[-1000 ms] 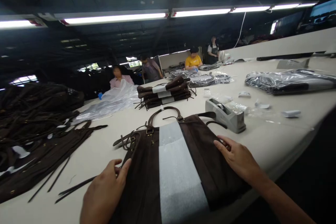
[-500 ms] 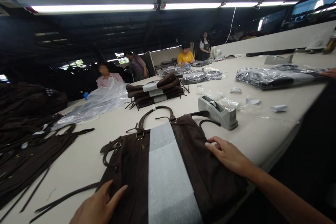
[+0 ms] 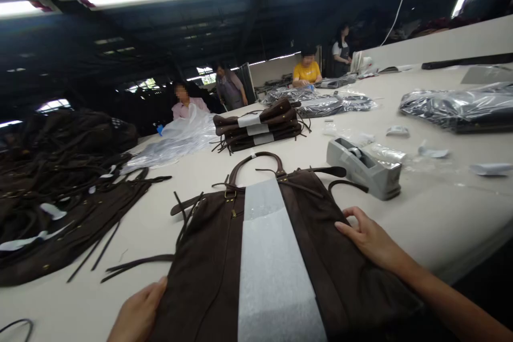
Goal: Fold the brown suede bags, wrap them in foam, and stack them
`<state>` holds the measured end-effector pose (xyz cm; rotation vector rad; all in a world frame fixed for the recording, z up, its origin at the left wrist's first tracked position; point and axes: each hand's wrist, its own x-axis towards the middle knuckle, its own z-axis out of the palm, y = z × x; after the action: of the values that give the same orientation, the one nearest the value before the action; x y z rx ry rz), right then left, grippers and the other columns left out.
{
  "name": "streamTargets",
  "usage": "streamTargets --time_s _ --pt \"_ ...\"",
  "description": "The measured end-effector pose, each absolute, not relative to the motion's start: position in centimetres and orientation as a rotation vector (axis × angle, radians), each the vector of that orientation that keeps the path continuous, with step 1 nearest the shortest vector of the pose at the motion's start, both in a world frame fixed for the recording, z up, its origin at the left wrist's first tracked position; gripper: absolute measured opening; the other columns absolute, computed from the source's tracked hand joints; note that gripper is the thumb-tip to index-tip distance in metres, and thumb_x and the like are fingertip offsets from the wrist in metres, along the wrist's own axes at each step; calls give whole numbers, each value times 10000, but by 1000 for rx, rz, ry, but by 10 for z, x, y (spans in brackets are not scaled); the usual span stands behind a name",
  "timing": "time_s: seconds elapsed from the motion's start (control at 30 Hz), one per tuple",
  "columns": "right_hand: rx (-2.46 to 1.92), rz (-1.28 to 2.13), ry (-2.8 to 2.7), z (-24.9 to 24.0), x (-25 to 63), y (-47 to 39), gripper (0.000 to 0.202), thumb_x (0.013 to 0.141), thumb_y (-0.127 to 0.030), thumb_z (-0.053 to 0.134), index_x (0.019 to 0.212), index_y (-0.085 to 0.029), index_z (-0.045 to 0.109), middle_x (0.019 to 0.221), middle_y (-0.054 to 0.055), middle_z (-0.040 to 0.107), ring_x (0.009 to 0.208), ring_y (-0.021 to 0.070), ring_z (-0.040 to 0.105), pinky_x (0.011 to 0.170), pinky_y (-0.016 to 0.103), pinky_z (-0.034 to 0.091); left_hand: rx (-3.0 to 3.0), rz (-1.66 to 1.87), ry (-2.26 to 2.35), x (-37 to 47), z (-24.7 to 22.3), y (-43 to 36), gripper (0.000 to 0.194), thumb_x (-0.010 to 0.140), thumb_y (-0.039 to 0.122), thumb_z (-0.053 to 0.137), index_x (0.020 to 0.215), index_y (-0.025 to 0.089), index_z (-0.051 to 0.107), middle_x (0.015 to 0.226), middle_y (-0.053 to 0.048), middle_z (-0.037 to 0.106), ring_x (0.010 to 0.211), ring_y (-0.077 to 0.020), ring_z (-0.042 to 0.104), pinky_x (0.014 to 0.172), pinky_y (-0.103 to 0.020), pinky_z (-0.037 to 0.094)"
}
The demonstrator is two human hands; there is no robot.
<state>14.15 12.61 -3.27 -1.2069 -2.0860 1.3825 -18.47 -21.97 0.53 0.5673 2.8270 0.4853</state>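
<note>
A dark brown handbag (image 3: 216, 256) lies flat in front of me, its looped handle (image 3: 256, 157) pointing away. Down its middle runs a wide strip of pale grey wrapping (image 3: 276, 262). At the bag's left edge is my left hand (image 3: 138, 310), closed on the side with its thumb on top. My right hand (image 3: 368, 238) holds the right edge, thumb above and the other fingertips partly hidden. Thin straps (image 3: 138, 263) stick out to the left of the bag. A grey tape dispenser (image 3: 364, 168) stands just beyond its right corner.
Several folded brown bags with grey bands are stacked (image 3: 260, 125) farther back. Loose brown bags pile up (image 3: 60, 187) at left. Clear plastic sheets (image 3: 176, 141), plastic-wrapped bags (image 3: 460, 107) and paper scraps (image 3: 491, 169) lie on the white table (image 3: 208, 171). Several people work beyond.
My left hand has moved from the bag's top to its left edge. The small side strap at the left has shifted out of its loop shape. The view has turned left and down.
</note>
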Motion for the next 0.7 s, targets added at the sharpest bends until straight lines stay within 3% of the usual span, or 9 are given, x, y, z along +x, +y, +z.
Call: streamTargets --time_s 0.17,0.27,0.33,0.43,0.5,0.57,0.63,0.7 --pt "-1177 828 -2323 -38 155 124 608 862 -603 479 1320 -206 429 624 -19 595 538 225 605 526 314 452 635 5 2869 -172 22 -203 474 899 399 183 763 183 582 792 -151 692 845 -353 663 801 -482 483" --pt "-892 359 -2317 -42 157 128 611 926 -542 459 1459 -269 338 1025 59 659 779 248 680 625 348 537 822 -113 3022 -158 20 -200 489 928 268 156 1125 94 568 949 -173 678 912 -342 658 798 -497 504" --pt "-582 180 -2290 -42 156 132 505 978 -422 430 1464 -311 353 1312 64 551 1104 262 610 876 386 540 1316 -201 3159 -155 16 -197 527 898 118 173 1347 130 449 1215 -159 614 1109 -275 612 901 -434 517" --pt "-278 162 -2339 -44 152 138 447 1002 -259 390 1445 -312 418 1466 24 424 1349 244 401 1118 425 380 2280 -348 2918 -162 6 -192 671 849 13 259 1460 286 311 1486 -58 420 1349 -196 419 1073 -361 443" --pt "-238 267 -2418 -50 152 142 453 1005 -250 364 1453 -274 430 1481 24 407 1377 235 359 1148 410 348 2371 -385 2768 -169 -1 -191 634 880 75 317 1478 282 270 1529 -54 343 1385 -202 356 1104 -381 414" --pt "-285 403 -2506 -59 152 146 476 1007 -299 352 1476 -233 405 1491 35 389 1376 238 359 1153 406 341 2038 -316 2817 -173 -6 -191 540 941 245 324 1476 191 282 1529 -98 315 1388 -222 343 1111 -410 393" --pt "-361 499 -2570 -68 153 149 504 1006 -353 344 1490 -213 378 1509 44 346 1371 248 365 1156 426 325 1652 -177 2818 -175 -7 -193 605 955 439 276 1469 121 277 1540 -117 259 1412 -241 283 1140 -451 326" --pt "-393 550 -2616 -72 155 151 518 1005 -382 330 1494 -213 368 1521 47 310 1373 253 358 1162 454 293 1416 -25 2729 -175 -7 -196 667 946 506 214 1482 110 221 1563 -90 180 1443 -226 176 1178 -467 213"
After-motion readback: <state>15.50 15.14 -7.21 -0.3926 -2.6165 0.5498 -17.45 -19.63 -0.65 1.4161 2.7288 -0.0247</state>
